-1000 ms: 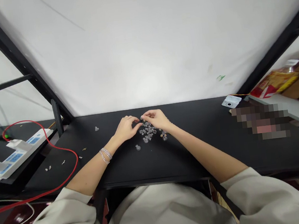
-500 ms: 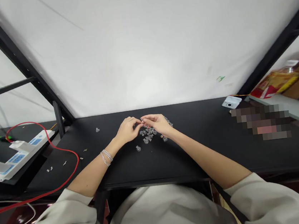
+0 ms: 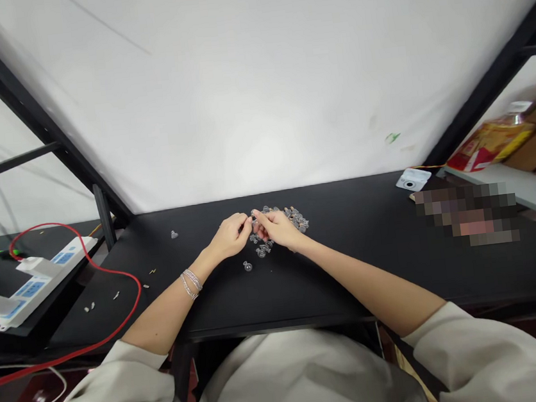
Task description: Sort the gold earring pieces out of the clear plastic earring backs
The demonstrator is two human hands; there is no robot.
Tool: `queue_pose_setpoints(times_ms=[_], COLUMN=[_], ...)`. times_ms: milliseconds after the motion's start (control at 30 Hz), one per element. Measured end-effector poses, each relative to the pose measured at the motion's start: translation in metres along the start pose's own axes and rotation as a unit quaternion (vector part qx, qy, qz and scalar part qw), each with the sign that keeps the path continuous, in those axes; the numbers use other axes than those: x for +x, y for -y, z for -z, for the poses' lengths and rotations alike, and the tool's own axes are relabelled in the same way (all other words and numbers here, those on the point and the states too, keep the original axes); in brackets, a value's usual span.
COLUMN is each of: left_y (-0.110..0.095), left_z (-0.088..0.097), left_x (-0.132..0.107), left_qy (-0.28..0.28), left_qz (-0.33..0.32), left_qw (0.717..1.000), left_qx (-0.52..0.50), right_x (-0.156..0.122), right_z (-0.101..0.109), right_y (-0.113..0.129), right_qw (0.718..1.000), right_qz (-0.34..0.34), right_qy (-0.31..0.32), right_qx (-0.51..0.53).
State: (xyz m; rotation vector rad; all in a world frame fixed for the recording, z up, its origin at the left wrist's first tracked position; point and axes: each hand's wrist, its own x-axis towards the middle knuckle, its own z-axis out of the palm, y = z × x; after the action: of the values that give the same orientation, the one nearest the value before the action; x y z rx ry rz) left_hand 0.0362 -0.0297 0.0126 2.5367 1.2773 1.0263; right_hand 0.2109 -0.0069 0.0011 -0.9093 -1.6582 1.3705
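My left hand point(image 3: 228, 236) and my right hand point(image 3: 277, 228) meet fingertip to fingertip above a black table point(image 3: 352, 262). Both are closed in a pinch on a tiny piece that is too small to name. Just behind and under them lies a heap of several small clear glass beads point(image 3: 294, 217). One bead point(image 3: 247, 266) lies alone a little nearer to me. Thin silver bracelets point(image 3: 190, 281) circle my left wrist.
A red cable point(image 3: 111, 270) loops over the table's left end, beside a white power strip point(image 3: 30, 286). Small loose bits point(image 3: 114, 294) lie near it. A small white device point(image 3: 411, 179) sits at the back right, with cardboard boxes and a yellow-red pack point(image 3: 494, 143) beyond.
Both hands have drawn slightly toward me and closer together, uncovering more of the bead heap behind them. The pinch between them has stayed closed.
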Motion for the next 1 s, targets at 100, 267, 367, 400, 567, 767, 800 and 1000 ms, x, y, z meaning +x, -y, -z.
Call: queue_pose_setpoints(times_ms=[100, 267, 367, 400, 567, 767, 800, 1000], left_y=[0.000, 0.016, 0.041, 0.049, 0.078, 0.085, 0.087, 0.095], left_z=[-0.003, 0.010, 0.031, 0.037, 0.044, 0.029, 0.028, 0.022], left_x=[0.000, 0.006, 0.009, 0.010, 0.005, 0.003, 0.003, 0.001], left_qy=[-0.010, -0.043, -0.093, -0.100, -0.066, -0.062, -0.073, -0.128], left_qz=[0.022, 0.116, 0.187, 0.210, 0.270, 0.323, 0.327, 0.329], left_qw=[0.999, 0.983, 0.974, 0.971, 0.960, 0.944, 0.942, 0.934], left_qx=[-0.041, -0.137, -0.093, -0.061, 0.043, 0.001, -0.008, -0.061], right_x=[0.000, 0.002, 0.003, 0.004, 0.005, 0.002, 0.002, 0.001], right_z=[0.000, 0.003, 0.006, 0.007, 0.009, 0.007, 0.007, 0.007], right_y=[0.001, -0.003, -0.008, -0.010, -0.013, -0.009, -0.008, -0.008], right_qw=[0.997, 0.998, 0.991, 0.989, 0.984, 0.982, 0.982, 0.983], right_qz=[-0.030, 0.057, 0.111, 0.118, 0.127, 0.129, 0.127, 0.118], right_qy=[0.005, -0.036, -0.062, -0.063, -0.063, -0.056, -0.055, -0.054], right_qx=[0.066, 0.020, -0.048, -0.065, -0.111, -0.127, -0.127, -0.132])
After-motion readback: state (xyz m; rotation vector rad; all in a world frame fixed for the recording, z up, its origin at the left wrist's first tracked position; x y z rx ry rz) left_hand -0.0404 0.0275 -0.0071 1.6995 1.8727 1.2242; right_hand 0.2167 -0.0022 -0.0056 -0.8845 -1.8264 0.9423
